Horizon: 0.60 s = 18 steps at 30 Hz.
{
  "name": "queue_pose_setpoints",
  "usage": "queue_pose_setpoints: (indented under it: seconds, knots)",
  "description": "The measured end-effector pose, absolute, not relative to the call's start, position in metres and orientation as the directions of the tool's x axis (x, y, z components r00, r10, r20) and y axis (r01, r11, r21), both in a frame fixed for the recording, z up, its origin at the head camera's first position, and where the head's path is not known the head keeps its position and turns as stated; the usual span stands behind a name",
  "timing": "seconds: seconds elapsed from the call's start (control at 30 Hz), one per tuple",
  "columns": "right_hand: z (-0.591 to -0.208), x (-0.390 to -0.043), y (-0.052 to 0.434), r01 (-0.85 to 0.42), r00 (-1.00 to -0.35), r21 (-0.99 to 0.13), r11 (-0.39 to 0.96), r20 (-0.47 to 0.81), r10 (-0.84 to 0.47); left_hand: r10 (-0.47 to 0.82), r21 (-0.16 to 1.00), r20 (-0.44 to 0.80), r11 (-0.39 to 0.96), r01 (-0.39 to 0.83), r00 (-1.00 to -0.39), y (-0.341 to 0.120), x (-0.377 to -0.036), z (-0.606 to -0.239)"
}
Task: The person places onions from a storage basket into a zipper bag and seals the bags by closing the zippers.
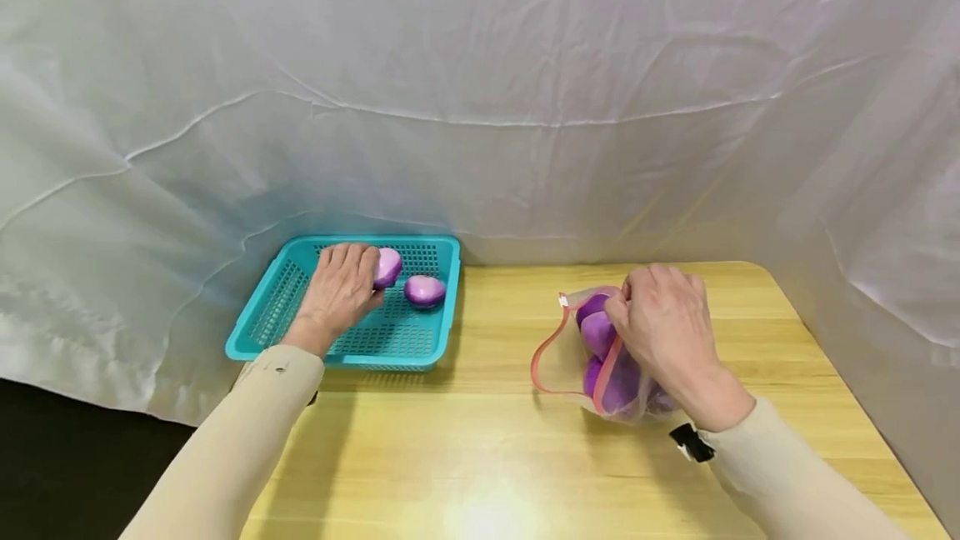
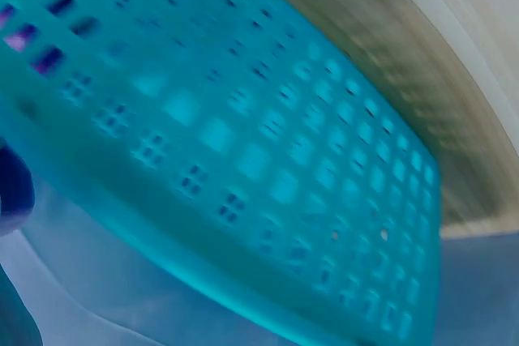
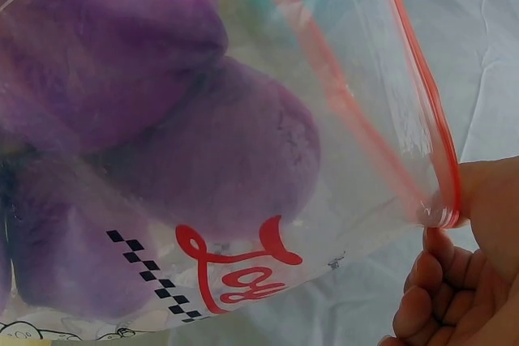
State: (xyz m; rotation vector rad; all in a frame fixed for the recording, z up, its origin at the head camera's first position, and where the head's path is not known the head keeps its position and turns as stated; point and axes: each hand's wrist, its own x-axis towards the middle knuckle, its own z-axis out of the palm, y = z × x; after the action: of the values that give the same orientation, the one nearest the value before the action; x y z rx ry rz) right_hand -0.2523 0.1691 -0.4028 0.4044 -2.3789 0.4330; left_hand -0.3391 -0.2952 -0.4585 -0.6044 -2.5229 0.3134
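Observation:
In the head view my left hand (image 1: pixel 337 294) reaches into a turquoise mesh basket (image 1: pixel 397 362), its fingers and thumb gripping a shiny purple round object (image 1: pixel 388 266) with a pale top. A second purple round object (image 1: pixel 424 292) lies beside it in the basket. My right hand (image 1: pixel 666 336) pinches the rim of a clear zip bag (image 1: pixel 642 408) with a red-pink closure, its mouth gaping toward the left. Several purple round objects (image 3: pixel 235 147) are inside the bag. The right wrist view shows thumb and fingers (image 3: pixel 442 281) at the bag's corner, beside red lettering.
The wooden table (image 1: pixel 420 457) bears the basket at the back left and the bag at the right. A pale cloth curtain (image 1: pixel 487 173) hangs behind and along both sides. The left wrist view, somewhat blurred, is filled mostly by the basket's mesh wall (image 2: pixel 268 127).

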Motion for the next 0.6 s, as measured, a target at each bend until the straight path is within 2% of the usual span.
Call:
queue_pose_setpoints:
  seconds: [0.3,0.6]
  knots:
    - [-0.398,-0.256,0.173,-0.369,-0.749,-0.210,0.906,0.644,-0.156,0.498,-0.256,0.587,0.862,0.437,-0.639,-0.258,-0.321,-0.453]
    - [-0.397,-0.255,0.175,-0.356,-0.752,-0.226,0.907,0.645,-0.135,0.523,-0.192,0.644,0.817,0.544,-0.558,-0.210,-0.296,-0.446]
